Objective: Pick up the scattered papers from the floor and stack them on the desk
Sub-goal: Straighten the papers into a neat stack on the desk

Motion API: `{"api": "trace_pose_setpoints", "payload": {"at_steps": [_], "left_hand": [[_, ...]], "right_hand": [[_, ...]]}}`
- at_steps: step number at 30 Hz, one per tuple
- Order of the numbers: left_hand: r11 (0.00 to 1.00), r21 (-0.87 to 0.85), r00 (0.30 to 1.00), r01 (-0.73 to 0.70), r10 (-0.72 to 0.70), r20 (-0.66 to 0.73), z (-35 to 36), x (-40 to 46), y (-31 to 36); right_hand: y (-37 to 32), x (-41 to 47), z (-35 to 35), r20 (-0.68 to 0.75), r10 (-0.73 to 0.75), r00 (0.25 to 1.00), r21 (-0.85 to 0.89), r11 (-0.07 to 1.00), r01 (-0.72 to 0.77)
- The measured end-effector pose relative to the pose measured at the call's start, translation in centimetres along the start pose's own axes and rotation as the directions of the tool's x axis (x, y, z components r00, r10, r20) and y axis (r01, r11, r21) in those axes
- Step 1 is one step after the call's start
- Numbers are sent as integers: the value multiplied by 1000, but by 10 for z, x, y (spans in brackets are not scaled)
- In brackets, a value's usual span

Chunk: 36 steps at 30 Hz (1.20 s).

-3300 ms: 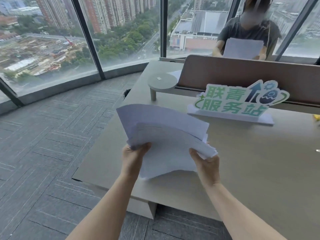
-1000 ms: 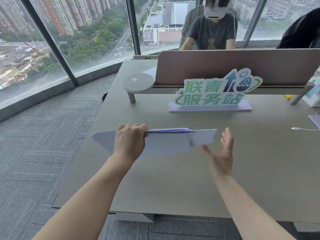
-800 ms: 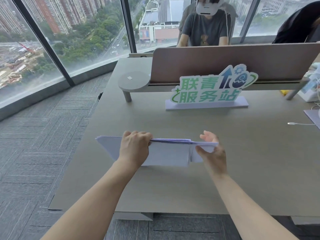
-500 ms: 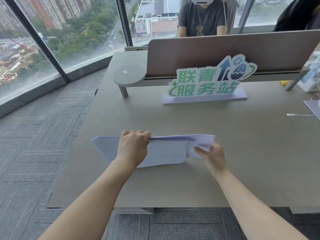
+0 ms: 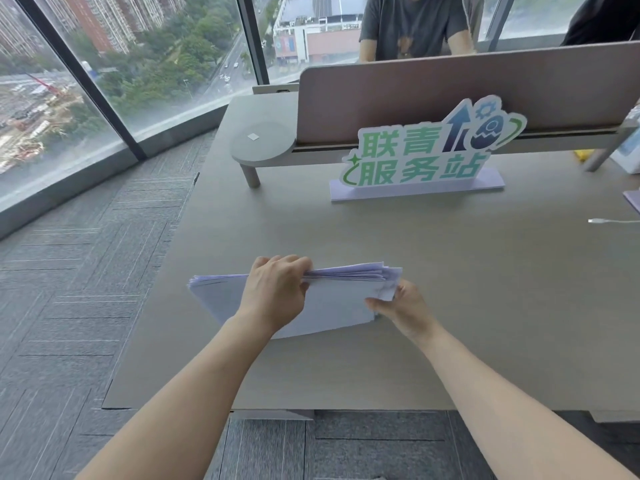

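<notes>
A stack of white papers [image 5: 341,299] stands on its long edge on the grey desk [image 5: 450,271], near the desk's front left part. My left hand [image 5: 277,292] grips the stack from above at its upper edge, fingers curled over the far side. At the stack's right end my right hand [image 5: 401,306] pinches the lower right corner of the sheets. The sheet edges at the top right are slightly fanned and uneven.
A green and white standing sign [image 5: 426,150] sits on the desk behind the papers, before a brown divider panel [image 5: 450,95]. A round grey shelf end [image 5: 263,143] is at the left. A white cable [image 5: 613,221] lies at the right. A person [image 5: 412,26] sits beyond the divider. Carpeted floor [image 5: 86,289] is at the left.
The papers went from held up in the air to standing on edge on the desk. My right hand, which was open and apart a second ago, has closed on the stack's right end.
</notes>
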<state>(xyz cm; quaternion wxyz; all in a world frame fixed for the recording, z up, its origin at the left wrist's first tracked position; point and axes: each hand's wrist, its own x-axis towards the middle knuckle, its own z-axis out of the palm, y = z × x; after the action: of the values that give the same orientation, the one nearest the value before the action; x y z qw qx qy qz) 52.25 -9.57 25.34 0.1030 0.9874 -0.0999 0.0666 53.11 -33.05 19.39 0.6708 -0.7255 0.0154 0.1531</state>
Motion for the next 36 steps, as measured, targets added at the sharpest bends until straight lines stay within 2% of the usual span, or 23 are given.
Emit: {"api": "trace_pose_setpoints", "payload": {"at_steps": [3,6,11,16,19,21,24,26,28,30,32,34,36], "left_hand": [[999,-15,1000,-28,28,-5,4,-1,3],[999,-25,999,-47,46,-27,6,0,6],[1000,21,998,-21,22,-64,3,2,0],[980,90,979,178,-167,-118,-12,-6,-39],[955,14,952,296,-294,-86,-22,-18,-63],[927,-121,930,355,-363,-54,-24,-24,-72],[778,-470,898,417,-431,83,-15,-29,-78],[605,-663,877,441,-448,175,-7,-34,-76],[408,-776,837,481,-477,267,2,-39,-74],[256,-828,803,499,-496,330,13,-44,-71],[187,-829,771,526,-515,374,23,-49,-63],[121,-811,705,572,-579,411,30,-53,-53],[73,-834,678,547,-623,390,33,-53,-44]], "right_hand": [[5,3,17,-17,-58,998,-68,996,57],[4,4,29,-112,-67,991,-18,998,65],[3,0,27,-130,-92,987,-18,996,91],[1,-4,8,-198,-37,979,76,996,53],[3,-7,-5,-190,-25,981,107,993,46],[5,-10,-12,-183,-9,983,117,993,31],[11,-12,-22,-181,18,983,142,990,8],[14,-12,-25,-176,25,984,155,988,3],[15,-12,-24,-169,21,985,174,985,8],[14,-13,-21,-177,36,984,185,983,-3],[15,-14,-16,-185,57,981,199,980,-20],[16,-14,-12,-209,79,975,213,977,-34],[15,-15,-9,-247,91,965,239,971,-30]]}}
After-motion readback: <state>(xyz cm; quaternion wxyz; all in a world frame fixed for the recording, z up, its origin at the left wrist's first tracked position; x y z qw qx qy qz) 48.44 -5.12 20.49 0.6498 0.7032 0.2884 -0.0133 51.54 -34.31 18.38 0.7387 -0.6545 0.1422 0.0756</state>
